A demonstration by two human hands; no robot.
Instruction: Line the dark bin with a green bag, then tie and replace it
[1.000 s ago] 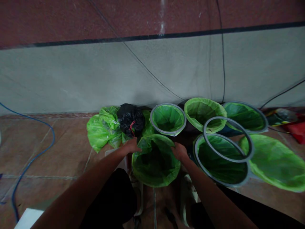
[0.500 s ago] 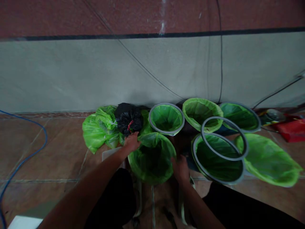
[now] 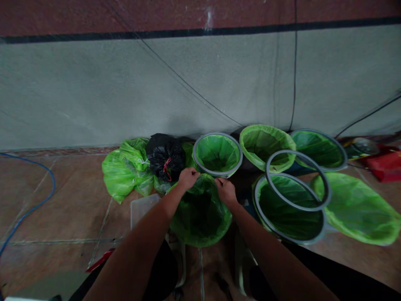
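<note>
Between my knees stands a bin lined with a green bin bag [image 3: 200, 236], its mouth facing up and its inside dark. My left hand [image 3: 188, 178] pinches the bag's far rim, left of centre. A short way to the right, my right hand [image 3: 224, 190] grips the same far rim with its fingers closed. Just behind both hands is a bin with a grey ring [image 3: 216, 172] over its green liner. A knotted black bag [image 3: 166, 156] with a red tie sits left of my left hand.
Tied green bags [image 3: 125, 167] lie at the left by the wall. More lined bins stand at the right, one with a loose grey ring [image 3: 326, 196] resting over it. A clear plastic box [image 3: 142, 207], a blue hose [image 3: 52, 179] and a red object [image 3: 384, 163] are on the floor.
My left hand has moved right along the bag's rim. My right hand has gone from the right side up to the far rim, so both hands are now closer together.
</note>
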